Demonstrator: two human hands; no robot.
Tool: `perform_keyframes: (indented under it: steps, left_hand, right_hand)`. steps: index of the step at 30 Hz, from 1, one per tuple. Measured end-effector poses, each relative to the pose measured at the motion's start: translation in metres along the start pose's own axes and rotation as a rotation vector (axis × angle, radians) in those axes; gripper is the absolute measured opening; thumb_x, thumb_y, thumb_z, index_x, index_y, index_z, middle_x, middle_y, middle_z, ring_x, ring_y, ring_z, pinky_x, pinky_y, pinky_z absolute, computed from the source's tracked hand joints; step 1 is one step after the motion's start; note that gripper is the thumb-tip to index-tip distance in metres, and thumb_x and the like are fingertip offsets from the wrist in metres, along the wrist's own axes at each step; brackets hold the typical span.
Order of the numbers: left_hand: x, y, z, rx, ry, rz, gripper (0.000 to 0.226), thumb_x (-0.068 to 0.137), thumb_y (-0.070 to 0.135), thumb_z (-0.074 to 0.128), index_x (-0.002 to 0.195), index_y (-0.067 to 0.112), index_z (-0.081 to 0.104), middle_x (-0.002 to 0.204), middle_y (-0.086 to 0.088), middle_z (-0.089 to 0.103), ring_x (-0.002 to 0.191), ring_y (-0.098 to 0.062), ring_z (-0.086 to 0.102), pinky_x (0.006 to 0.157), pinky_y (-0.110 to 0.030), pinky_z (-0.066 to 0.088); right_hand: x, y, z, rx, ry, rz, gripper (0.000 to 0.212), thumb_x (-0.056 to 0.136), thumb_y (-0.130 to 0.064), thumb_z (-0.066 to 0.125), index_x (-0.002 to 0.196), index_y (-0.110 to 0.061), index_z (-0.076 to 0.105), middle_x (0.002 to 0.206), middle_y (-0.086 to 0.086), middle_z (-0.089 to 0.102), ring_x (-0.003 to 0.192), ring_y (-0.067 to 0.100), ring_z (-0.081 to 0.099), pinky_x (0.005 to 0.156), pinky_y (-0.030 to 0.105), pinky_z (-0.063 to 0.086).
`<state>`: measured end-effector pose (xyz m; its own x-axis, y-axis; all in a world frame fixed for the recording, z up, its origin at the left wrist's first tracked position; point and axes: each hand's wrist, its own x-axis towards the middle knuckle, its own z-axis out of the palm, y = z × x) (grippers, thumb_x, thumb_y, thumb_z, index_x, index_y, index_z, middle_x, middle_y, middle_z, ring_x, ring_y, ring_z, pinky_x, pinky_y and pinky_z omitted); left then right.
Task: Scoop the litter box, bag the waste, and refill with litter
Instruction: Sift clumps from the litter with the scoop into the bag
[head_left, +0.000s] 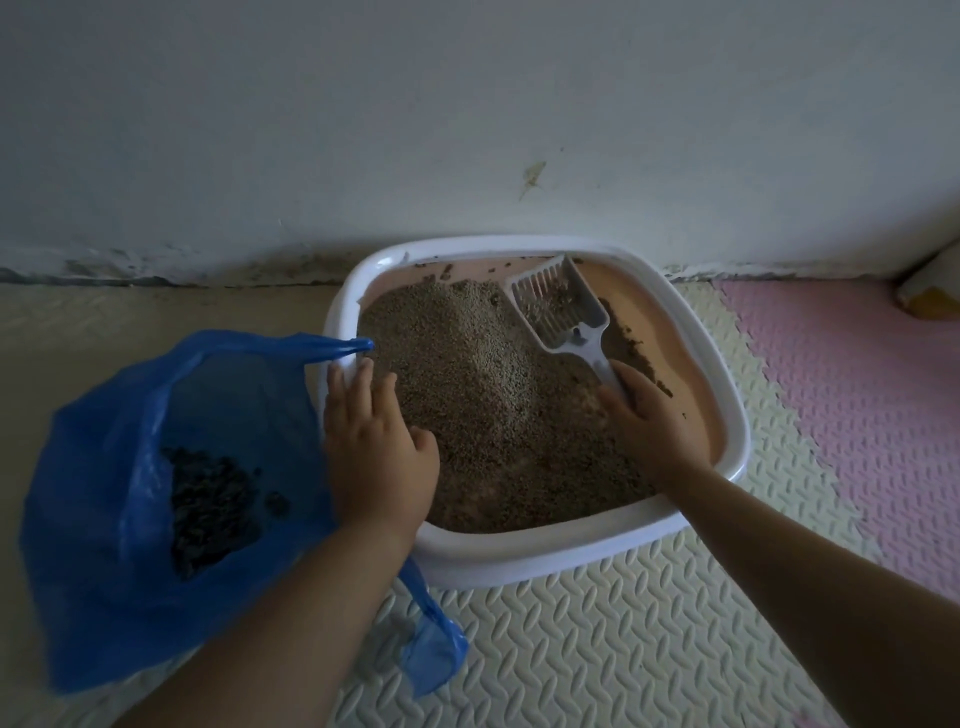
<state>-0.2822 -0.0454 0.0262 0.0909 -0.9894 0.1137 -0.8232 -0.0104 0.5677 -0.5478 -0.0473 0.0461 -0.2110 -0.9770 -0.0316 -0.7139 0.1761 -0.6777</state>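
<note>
A white-rimmed litter box (730, 395) with a pink inner wall stands against the wall. Grey-brown litter (483, 374) is heaped toward its left and middle, leaving bare pink bottom at the right. My right hand (649, 421) grips the handle of a white slotted scoop (558, 306), whose head lies at the far side with some litter in it. My left hand (374, 441) lies flat, fingers straight, over the box's left rim where it meets the blue plastic bag (104, 519). The bag lies open on the floor to the left, with dark waste clumps (208, 504) inside.
Cream foam mat tiles (597, 649) cover the floor in front; a pink tile (841, 374) lies to the right. The white wall (467, 130) rises directly behind the box. A pale object (930, 291) sits at the far right edge.
</note>
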Motion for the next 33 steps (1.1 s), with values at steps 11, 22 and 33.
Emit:
perform_keyframes:
  steps: [11, 22, 33]
  left_hand:
    - [0.000, 0.000, 0.004, -0.056, 0.038, -0.018, 0.051, 0.080, 0.009, 0.057, 0.131, 0.006, 0.050, 0.150, -0.011, 0.035, 0.145, -0.032, 0.014, 0.116, -0.049, 0.020]
    - [0.000, 0.000, 0.004, -0.070, 0.033, -0.024, 0.051, 0.080, 0.010, 0.058, 0.130, 0.008, 0.051, 0.149, -0.010, 0.037, 0.145, -0.030, 0.015, 0.115, -0.051, 0.022]
    - [0.001, -0.001, 0.006, -0.064, 0.058, -0.005, 0.049, 0.077, 0.007, 0.061, 0.126, 0.005, 0.055, 0.146, -0.012, 0.042, 0.143, -0.033, 0.020, 0.112, -0.054, 0.028]
  right_hand:
    - [0.046, -0.034, 0.006, -0.079, -0.195, 0.295, 0.033, 0.095, -0.032, 0.054, 0.078, -0.006, 0.066, 0.062, 0.008, 0.048, 0.048, 0.016, 0.038, 0.048, 0.023, 0.032]
    - [0.084, -0.049, 0.065, -0.199, -0.093, 0.386, 0.037, 0.099, -0.037, 0.039, 0.096, -0.007, 0.060, 0.069, 0.000, 0.055, 0.049, 0.012, 0.045, 0.042, 0.024, 0.033]
    - [0.005, -0.011, 0.012, 0.001, -0.051, 0.028, 0.027, 0.097, -0.034, 0.051, 0.124, -0.031, 0.054, 0.092, -0.011, 0.065, 0.076, 0.006, 0.060, 0.065, 0.028, 0.046]
